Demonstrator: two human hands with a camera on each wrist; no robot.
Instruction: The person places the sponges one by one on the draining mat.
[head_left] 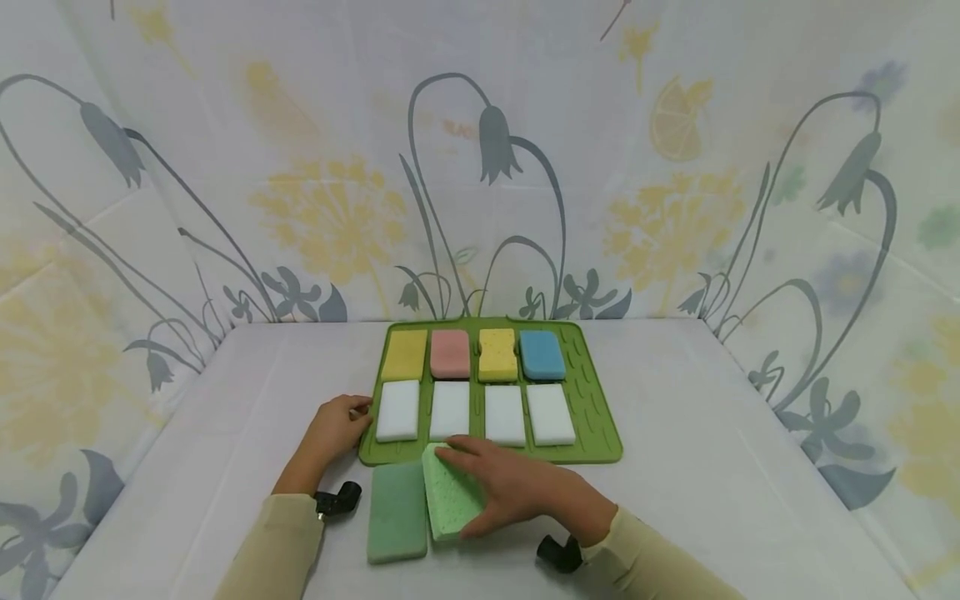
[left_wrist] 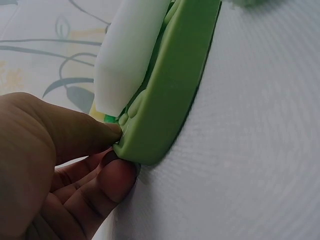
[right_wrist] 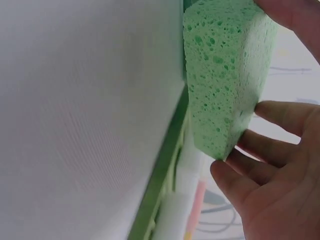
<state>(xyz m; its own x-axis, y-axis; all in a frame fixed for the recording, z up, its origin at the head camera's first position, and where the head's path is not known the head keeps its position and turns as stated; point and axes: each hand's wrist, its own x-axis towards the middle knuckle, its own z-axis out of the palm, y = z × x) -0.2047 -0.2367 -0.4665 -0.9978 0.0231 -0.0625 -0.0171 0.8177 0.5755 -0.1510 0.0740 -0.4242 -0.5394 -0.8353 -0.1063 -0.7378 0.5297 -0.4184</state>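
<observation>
A light green porous sponge [head_left: 452, 493] is tilted in front of the green tray mat [head_left: 600, 443]; my right hand [head_left: 517, 483] holds it, fingertips spread along the sponge and thumb at its near end. In the right wrist view the sponge [right_wrist: 215, 75] shows its holes, with my right hand [right_wrist: 280, 160] against its side. A darker green sponge pad [head_left: 397, 512] lies flat just left of it. At the mat's left edge is my left hand [head_left: 337, 429]. The left wrist view shows that hand [left_wrist: 65, 160] pinching the mat's raised rim [left_wrist: 165, 120] between thumb and fingers.
On the mat's back row lie a yellow pad [head_left: 405, 356], a pink sponge [head_left: 450, 354], a notched yellow sponge [head_left: 498, 355] and a blue sponge [head_left: 542, 355]. Several white foam blocks [head_left: 398, 411] form the front row. A flowered cloth [head_left: 337, 108] hangs behind the white table [head_left: 675, 417].
</observation>
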